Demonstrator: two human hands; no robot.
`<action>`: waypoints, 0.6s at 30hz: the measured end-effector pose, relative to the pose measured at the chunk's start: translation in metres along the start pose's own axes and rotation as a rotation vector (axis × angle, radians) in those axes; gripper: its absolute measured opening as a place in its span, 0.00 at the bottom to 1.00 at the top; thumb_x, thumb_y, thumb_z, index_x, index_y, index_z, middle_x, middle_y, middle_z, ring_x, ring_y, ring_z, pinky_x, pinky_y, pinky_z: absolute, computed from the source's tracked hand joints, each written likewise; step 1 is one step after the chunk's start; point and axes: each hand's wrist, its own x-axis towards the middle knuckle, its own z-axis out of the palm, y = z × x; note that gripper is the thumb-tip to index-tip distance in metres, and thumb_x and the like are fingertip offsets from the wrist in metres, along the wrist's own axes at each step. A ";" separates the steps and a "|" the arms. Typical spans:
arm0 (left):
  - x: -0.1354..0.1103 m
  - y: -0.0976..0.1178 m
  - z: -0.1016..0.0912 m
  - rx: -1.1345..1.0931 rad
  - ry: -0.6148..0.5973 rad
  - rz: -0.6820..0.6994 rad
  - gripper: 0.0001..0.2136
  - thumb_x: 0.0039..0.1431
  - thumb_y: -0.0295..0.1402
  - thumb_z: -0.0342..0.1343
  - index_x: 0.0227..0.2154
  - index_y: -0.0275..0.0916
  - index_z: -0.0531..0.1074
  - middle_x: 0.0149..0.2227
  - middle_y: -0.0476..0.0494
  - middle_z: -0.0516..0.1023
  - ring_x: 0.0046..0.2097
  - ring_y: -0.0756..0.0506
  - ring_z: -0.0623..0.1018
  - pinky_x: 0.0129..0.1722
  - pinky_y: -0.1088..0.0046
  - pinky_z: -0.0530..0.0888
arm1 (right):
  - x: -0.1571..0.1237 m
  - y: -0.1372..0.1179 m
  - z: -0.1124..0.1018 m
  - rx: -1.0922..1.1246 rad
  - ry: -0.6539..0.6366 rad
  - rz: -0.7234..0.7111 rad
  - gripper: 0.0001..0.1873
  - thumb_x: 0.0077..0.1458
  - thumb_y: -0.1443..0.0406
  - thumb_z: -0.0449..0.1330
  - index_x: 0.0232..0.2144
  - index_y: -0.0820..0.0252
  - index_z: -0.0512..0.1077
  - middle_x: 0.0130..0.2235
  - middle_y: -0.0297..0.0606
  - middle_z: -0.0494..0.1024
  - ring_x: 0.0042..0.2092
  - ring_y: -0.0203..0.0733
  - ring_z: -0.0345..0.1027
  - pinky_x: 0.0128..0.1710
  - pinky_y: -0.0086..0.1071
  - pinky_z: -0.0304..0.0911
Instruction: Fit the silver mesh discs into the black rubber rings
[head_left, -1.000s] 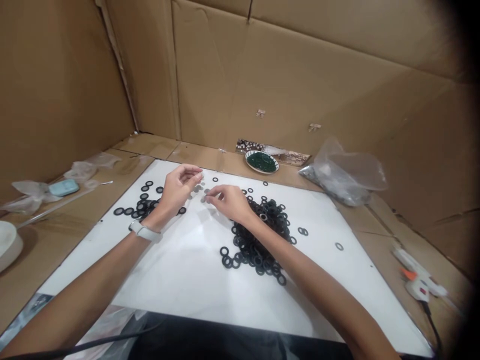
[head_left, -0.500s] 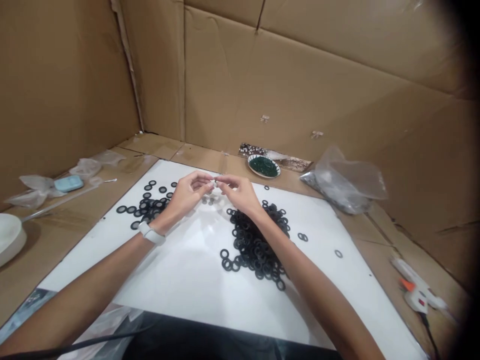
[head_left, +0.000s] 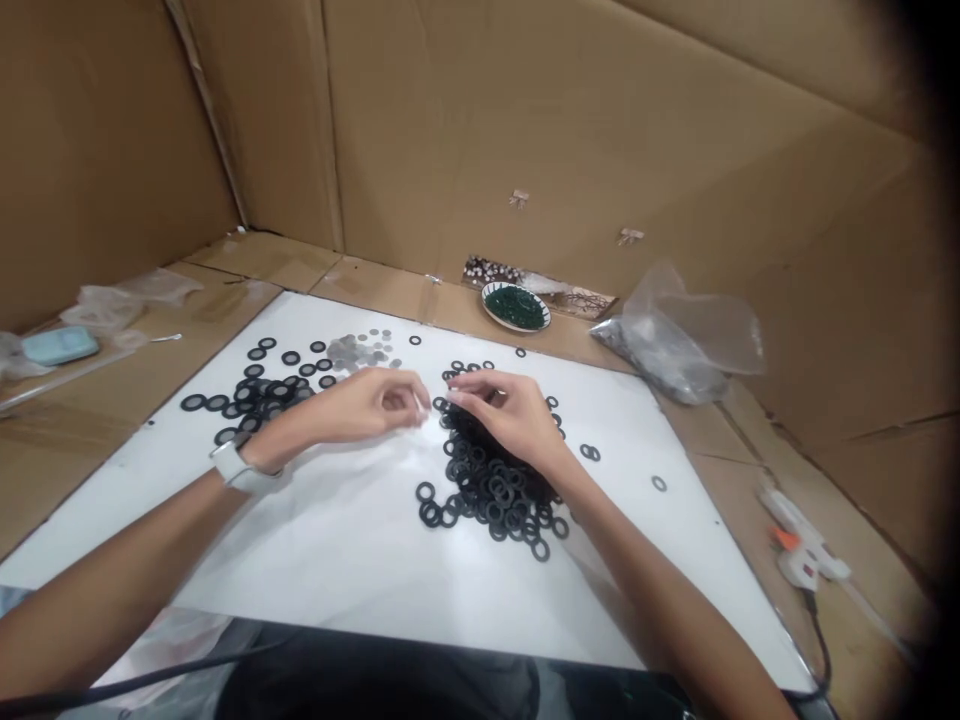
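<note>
My left hand (head_left: 382,403) is closed in a pinch over the white board (head_left: 322,540), a small pale bit showing at its fingertips that I cannot make out. Just to its right, my right hand (head_left: 510,408) pinches thumb against fingers above a heap of black rings (head_left: 499,490); whatever lies between those fingertips is too small to name. A gap separates the two hands. Beyond the left hand lie thin grey discs (head_left: 360,349). Left of it is a pile of black rings with grey centres (head_left: 259,395).
A plate (head_left: 516,306) of dark green bits stands at the back. Behind the board's right side rests a clear plastic bag (head_left: 679,345). A white power strip (head_left: 802,550) with a cable lies at right, a light-blue case (head_left: 60,346) at left. Cardboard walls (head_left: 480,130) surround the board.
My hands, which met at their fingertips over the grey discs, have come apart and nearer to me. The right hand is now over the black rings. The view has shifted slightly.
</note>
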 end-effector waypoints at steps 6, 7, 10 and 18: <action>-0.013 0.003 0.020 0.145 -0.309 -0.018 0.13 0.48 0.38 0.79 0.38 0.48 0.88 0.34 0.48 0.84 0.35 0.43 0.81 0.35 0.73 0.72 | -0.048 0.025 -0.040 -0.138 0.056 -0.015 0.05 0.68 0.60 0.71 0.42 0.50 0.88 0.44 0.38 0.91 0.46 0.48 0.85 0.45 0.39 0.78; -0.014 0.004 0.023 0.177 -0.320 -0.011 0.12 0.51 0.37 0.78 0.39 0.49 0.88 0.36 0.48 0.84 0.37 0.43 0.81 0.36 0.73 0.72 | -0.051 0.030 -0.047 -0.149 0.074 -0.010 0.05 0.68 0.59 0.71 0.42 0.51 0.88 0.44 0.39 0.91 0.45 0.48 0.85 0.44 0.40 0.78; -0.015 0.007 0.026 0.254 -0.365 0.002 0.10 0.56 0.37 0.75 0.41 0.50 0.88 0.37 0.47 0.83 0.40 0.42 0.81 0.39 0.72 0.72 | -0.059 0.043 -0.061 -0.157 0.100 -0.007 0.07 0.68 0.58 0.71 0.41 0.52 0.88 0.43 0.40 0.91 0.44 0.47 0.85 0.43 0.40 0.79; -0.012 0.011 0.024 0.263 -0.334 -0.041 0.06 0.58 0.35 0.69 0.38 0.49 0.87 0.39 0.48 0.86 0.38 0.44 0.82 0.38 0.74 0.76 | -0.073 0.051 -0.070 -0.158 0.071 -0.057 0.07 0.71 0.64 0.69 0.45 0.50 0.88 0.44 0.38 0.91 0.44 0.46 0.85 0.46 0.42 0.79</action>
